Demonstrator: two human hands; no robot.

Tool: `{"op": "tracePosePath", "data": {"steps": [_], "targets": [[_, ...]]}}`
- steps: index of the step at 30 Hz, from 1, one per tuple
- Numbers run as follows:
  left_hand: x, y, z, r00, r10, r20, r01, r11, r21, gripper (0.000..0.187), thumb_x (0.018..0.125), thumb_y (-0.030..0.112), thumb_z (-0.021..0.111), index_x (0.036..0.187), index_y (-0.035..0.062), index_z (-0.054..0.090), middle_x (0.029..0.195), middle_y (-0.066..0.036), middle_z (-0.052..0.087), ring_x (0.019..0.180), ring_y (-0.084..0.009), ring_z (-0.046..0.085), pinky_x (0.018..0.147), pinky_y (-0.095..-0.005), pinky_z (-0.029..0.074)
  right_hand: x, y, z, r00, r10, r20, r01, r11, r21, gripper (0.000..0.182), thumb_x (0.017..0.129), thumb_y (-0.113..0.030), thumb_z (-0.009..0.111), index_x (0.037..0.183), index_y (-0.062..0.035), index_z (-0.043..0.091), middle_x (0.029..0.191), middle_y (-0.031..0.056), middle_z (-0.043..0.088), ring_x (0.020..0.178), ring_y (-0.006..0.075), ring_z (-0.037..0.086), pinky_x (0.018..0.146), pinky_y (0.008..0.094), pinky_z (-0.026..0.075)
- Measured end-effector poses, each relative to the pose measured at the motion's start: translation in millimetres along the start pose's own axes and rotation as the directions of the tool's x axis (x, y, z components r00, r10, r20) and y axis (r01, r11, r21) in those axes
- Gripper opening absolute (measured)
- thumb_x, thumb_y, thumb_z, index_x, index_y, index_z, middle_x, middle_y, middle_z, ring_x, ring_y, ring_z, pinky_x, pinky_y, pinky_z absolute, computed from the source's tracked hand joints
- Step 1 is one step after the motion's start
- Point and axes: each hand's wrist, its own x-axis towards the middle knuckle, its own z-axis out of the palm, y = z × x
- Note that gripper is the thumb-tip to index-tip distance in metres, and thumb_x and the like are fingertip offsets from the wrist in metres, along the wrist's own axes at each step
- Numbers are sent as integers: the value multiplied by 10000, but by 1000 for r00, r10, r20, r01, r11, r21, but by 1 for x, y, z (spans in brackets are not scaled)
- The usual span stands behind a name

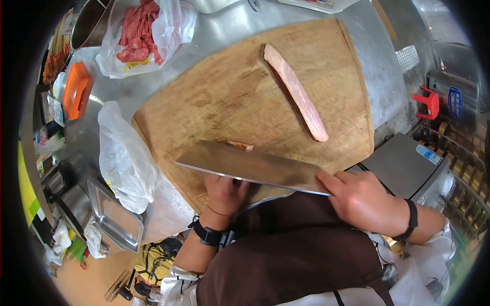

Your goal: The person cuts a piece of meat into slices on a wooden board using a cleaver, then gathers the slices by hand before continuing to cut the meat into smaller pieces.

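My right hand [365,196] is closed round the grip end of a broad cleaver [255,166], whose wide blade slants across the near part of a wooden cutting board [214,92]. My left hand [224,193] is just under the blade at the board's near edge. The blade hides most of its fingers, so whether they hold anything does not show. Past the blade's upper edge a small bit of meat [242,146] peeks out; the blade covers the rest. Farther up the board lies a long pale pink strip of meat [297,94], apart from both hands.
A plastic bag of red sliced meat [138,33] stands on the metal table [235,23] at upper left. Near it are an orange tray [76,91], a white plastic bag [125,155] and a metal tray [115,214]. A red stool [427,102] is off to the right.
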Motion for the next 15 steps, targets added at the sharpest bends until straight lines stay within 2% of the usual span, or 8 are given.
{"op": "tracePosePath", "data": {"steps": [4, 10, 15], "targets": [[4, 1, -1, 1000, 5, -28, -5, 1000, 9, 362, 661, 37, 783, 1011, 64, 694, 1020, -140, 664, 941, -366, 638, 818, -450, 513, 21, -3, 0, 1000, -19, 9, 18, 999, 38, 215, 820, -52, 581, 1027, 5, 564, 714, 120, 597, 642, 300, 641, 547, 409, 517], [5, 4, 0, 999, 7, -36, -8, 1000, -30, 350, 692, 32, 764, 1032, 65, 689, 1018, -131, 658, 939, -358, 626, 835, -443, 495, -5, -6, -9, 998, 56, 24, -57, 998, 4, 183, 811, -47, 571, 982, 14, 552, 694, 137, 606, 645, 337, 642, 558, 419, 520], [5, 1, 1, 999, -14, -45, 14, 1000, -3, 349, 698, 34, 761, 1038, 63, 688, 1043, -132, 649, 969, -355, 612, 844, -438, 489, 38, -7, 6, 1000, -31, -2, 31, 999, 23, 207, 817, -60, 570, 1007, 21, 561, 690, 144, 612, 649, 357, 645, 564, 434, 520]]}}
